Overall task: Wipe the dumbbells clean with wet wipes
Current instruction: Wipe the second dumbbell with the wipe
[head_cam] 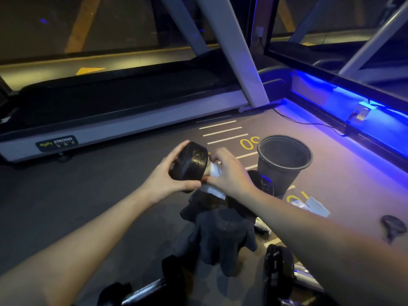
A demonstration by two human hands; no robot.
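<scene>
I hold a black dumbbell [189, 162] above the floor. My left hand [170, 177] grips its near weight head, thumb underneath. My right hand [229, 173] is wrapped around the handle with a white wet wipe [215, 171] pressed against it; the wipe's ends stick out above and below my fingers. The dumbbell's far head [262, 182] shows dark behind my right wrist. Two more dumbbells lie on the floor near me, one at the bottom left [143, 290] with a shiny handle and one at the bottom right [280, 272].
A black bucket [284, 160] stands on the floor just right of my hands. Dark cloth gloves [220, 230] lie below them. White wipe packaging [313, 205] lies to the right. A treadmill [123, 120] runs along the left, and a blue-lit ledge [353, 115] along the right.
</scene>
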